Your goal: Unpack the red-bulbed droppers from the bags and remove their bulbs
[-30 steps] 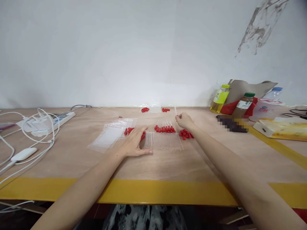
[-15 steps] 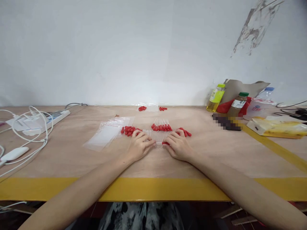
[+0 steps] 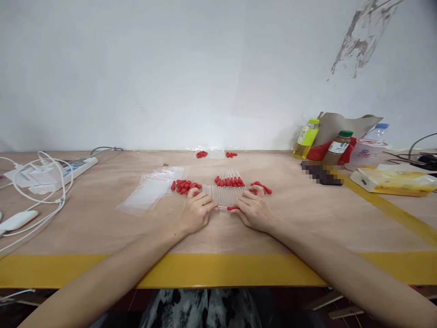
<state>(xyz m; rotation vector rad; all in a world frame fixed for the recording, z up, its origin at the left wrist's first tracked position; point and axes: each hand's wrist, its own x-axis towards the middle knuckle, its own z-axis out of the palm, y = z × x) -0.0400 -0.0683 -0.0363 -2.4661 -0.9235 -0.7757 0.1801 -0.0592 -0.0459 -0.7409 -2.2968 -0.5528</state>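
Observation:
Between my hands a clear dropper tube (image 3: 221,208) lies crosswise, with a red rubber bulb (image 3: 231,208) at its right end. My left hand (image 3: 198,210) is closed, pinching the tube's left end between thumb and fingertips. The red bulb is pinched in my right hand (image 3: 253,210), touching the tube; whether it is fully on I cannot tell. Just beyond, a row of clear tubes (image 3: 223,195) lies side by side. Behind it are several droppers with red bulbs (image 3: 229,181), tips pointing away. Loose red bulbs (image 3: 184,185) lie by my left fingers, and more bulbs (image 3: 264,187) by my right.
Clear zip bags (image 3: 146,191) lie to the left. Two small bulb piles (image 3: 202,154) rest near the wall on clear plastic. White cables (image 3: 63,182) and a power strip (image 3: 83,168) are at far left. Bottles (image 3: 306,140) and a yellow packet (image 3: 392,181) stand right.
The tube and red bulb have come nearer to me, off the row's near edge, and show more plainly end to end. Both hands have shifted only slightly.

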